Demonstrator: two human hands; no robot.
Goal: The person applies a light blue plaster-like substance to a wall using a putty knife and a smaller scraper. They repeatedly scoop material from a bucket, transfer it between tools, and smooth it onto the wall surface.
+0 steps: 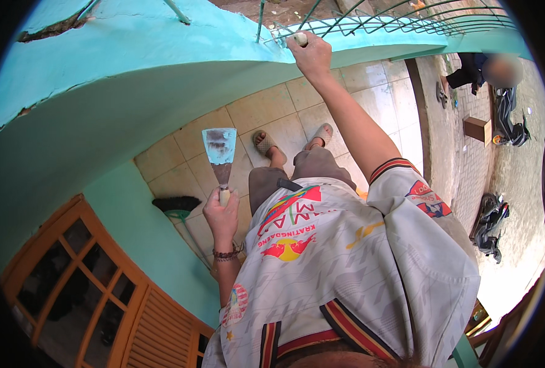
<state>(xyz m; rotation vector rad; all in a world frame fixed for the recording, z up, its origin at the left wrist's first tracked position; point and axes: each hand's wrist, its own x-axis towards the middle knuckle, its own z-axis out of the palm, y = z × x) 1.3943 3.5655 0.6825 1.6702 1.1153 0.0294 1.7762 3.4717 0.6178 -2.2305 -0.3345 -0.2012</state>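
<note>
My left hand (221, 216) is closed round the pale handle of a putty knife (220, 148). Its wide blade points up and away from me, smeared with light blue and dark patches. At the top of a turquoise wall (162, 44), my right hand (313, 58) grips a tool with a pale rounded handle (300, 39). That tool's working end is too small and unclear to make out. It is beside the foot of the green metal bars (371, 26), close to the wall's painted top.
A broom (177, 203) stands near the turquoise wall by an orange wooden window frame (79, 264). My sandalled feet are on the tiled floor (260, 109). To the right, outside, are a person (469, 69), a cardboard box (477, 130) and parked motorcycles (509, 116).
</note>
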